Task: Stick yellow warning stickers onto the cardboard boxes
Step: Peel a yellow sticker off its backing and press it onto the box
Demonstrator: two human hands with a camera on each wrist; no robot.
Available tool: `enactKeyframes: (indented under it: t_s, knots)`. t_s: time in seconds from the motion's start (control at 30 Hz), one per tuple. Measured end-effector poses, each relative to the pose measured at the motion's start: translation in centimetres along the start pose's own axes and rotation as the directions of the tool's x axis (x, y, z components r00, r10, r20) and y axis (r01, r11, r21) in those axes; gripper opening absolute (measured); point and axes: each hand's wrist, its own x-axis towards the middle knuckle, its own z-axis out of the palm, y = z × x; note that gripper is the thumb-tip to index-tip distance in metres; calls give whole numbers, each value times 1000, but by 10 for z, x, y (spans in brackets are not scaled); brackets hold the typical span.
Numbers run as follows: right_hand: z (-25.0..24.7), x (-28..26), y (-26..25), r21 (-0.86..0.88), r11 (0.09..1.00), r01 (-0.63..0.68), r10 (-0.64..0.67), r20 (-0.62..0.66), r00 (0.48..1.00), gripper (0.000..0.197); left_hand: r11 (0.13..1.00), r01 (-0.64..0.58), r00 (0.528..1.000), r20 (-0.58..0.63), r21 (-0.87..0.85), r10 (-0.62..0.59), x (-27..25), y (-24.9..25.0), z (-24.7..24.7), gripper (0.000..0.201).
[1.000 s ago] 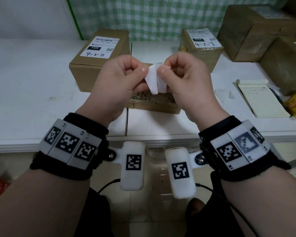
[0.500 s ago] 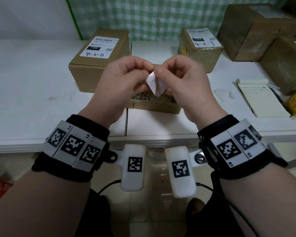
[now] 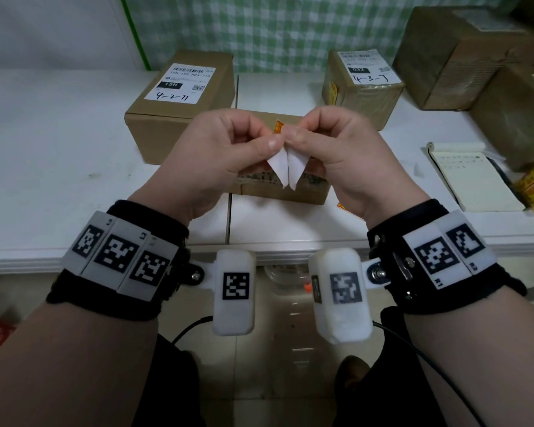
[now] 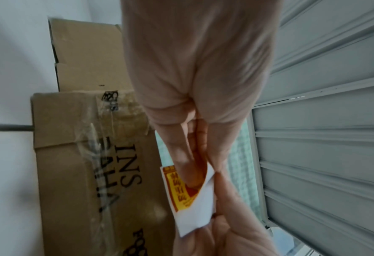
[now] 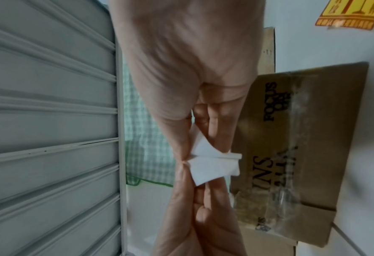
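Moved: sticker [image 3: 285, 167] folded tighter since earlier | left hand [image 3: 219, 155], right hand [image 3: 339, 155] both pinch it above taped box [image 3: 290, 189] | thin, limp, tacky; grip by corner.

The white backing [image 3: 287, 167] now splits into two flaps between the left hand [image 3: 225, 149] and right hand [image 3: 336, 149], and the yellow sticker's [image 4: 181, 188] edge has come into view above the thumbs.

Both forearms reach forward side by side, wrists level, each wearing a black band; the left hand [image 3: 225, 149] and right hand [image 3: 336, 149] are raised, knuckles up, close together; each pinches with thumb and curled forefinger, thumb tips almost touching; the other fingers are tucked in.
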Motion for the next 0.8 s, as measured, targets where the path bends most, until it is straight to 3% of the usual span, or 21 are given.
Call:
enactKeyframes:
  t_s: [0.5, 0.7, 0.8]
  knots:
    - [-1, 2, -3, 173, 981, -92, 99, -33, 995, 22, 969, 53, 998, -23, -240, -60, 1, 5, 4, 20]
    - [1, 1, -2, -149, 989, 11, -18, -42, 999, 23, 999, 36, 998, -50, -23, -37, 0, 6, 3, 16]
    - [4, 1, -1, -294, 950, 100, -114, -31, 993, 19, 996, 67, 997, -24, -58, -68, 0, 7, 2, 4]
